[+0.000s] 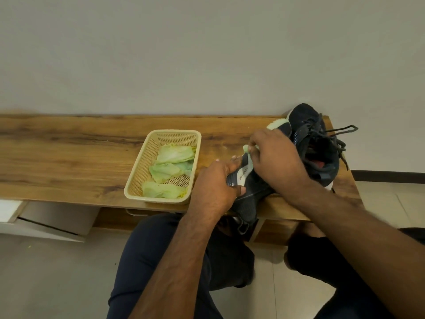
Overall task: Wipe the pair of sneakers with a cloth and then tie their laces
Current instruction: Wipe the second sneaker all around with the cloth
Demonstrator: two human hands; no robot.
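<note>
From the head camera, my left hand gripped the near sneaker, fingers curled over its upper side and my thumb pressed against its dark fabric. That shoe lay tilted across the front edge of the wooden bench, its lower end hanging past the edge toward my lap. A white strip with small print showed on it just right of my left fingertips.

My right hand was closed around a pale green cloth, pressing it onto the same sneaker. Bits of the cloth poked out beside my right fingers and hung down below them against the shoe. A pale green patch also showed just beyond my right knuckles; I could not tell whether it was more cloth or part of a shoe.

The second sneaker stood just beyond and to the right of my right hand, at the bench's right end near the wall, its opening facing up. Its dark laces were untied and trailed loose to the right, one loop reaching past the bench's edge.

To the left of my left fingers, near them, sat a beige plastic basket with pale green leaves lying in it. Below the bench, my knees in dark trousers were in view.
</note>
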